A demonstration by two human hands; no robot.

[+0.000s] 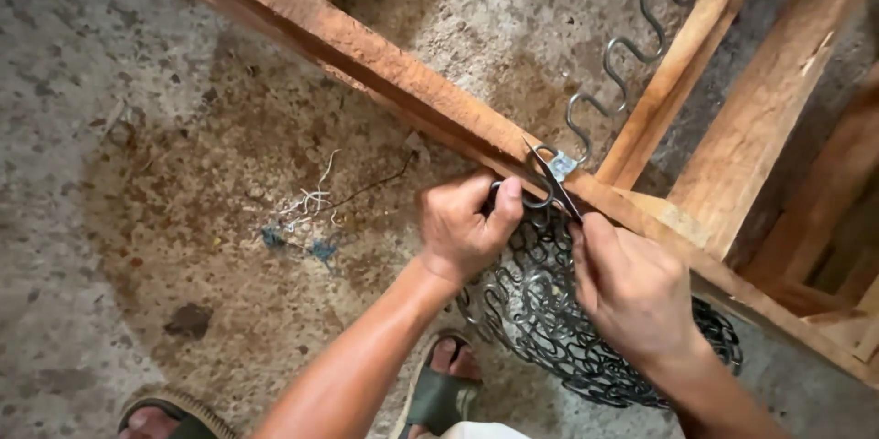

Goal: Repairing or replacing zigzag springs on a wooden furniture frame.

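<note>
A wooden frame (385, 64) lies on concrete. Coiled spring (540, 311) hangs below its rail. At the rail's clip (560, 165), left hand (462, 224) clamps the spring end; right hand (632, 288) pinches a thin tool (554, 178). Fastening underway; judged next: steady seating pressure.

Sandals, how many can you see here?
2: one sandal at the bottom centre, just below the left hand, and another sandal at the bottom left corner, partly cut off by the frame.
</note>
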